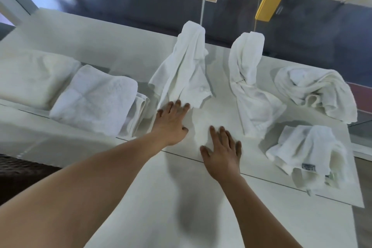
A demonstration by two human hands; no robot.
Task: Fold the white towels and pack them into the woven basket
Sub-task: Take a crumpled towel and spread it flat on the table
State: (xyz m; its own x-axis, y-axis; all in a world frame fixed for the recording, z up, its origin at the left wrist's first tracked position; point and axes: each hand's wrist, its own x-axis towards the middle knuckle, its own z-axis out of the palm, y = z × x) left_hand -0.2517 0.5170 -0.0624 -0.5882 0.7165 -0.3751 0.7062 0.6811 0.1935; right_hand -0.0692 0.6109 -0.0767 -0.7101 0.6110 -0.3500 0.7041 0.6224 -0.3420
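Head view looks down on a white table (124, 197) strewn with white towels; both bare forearms reach forward over it. Nearest the left hand (172, 122) lies a crumpled towel (184, 72), its long axis running away from the person, narrow end at the far table edge and the wider, looser end toward the hand; the left fingertips (178, 103) touch that near end, fingers spread and flat, gripping nothing. Right hand (222, 152) lies palm down on the bare tabletop, fingers splayed and pointing away, also holding nothing; the two hands sit near each other but apart. Just right of them a second twisted towel (249, 86) stretches the same way, far end bunched, near end spreading toward the right. Farther right sit a rumpled heap (316, 92) and, closer in, a loose towel with a small label (308, 153). On the left rest a folded towel (94, 98), long side angled across the table, and a larger folded pile (34, 78) behind it. Dark woven basket (22, 175) shows at the lower left edge, partly behind the left arm; its inside cannot be seen.
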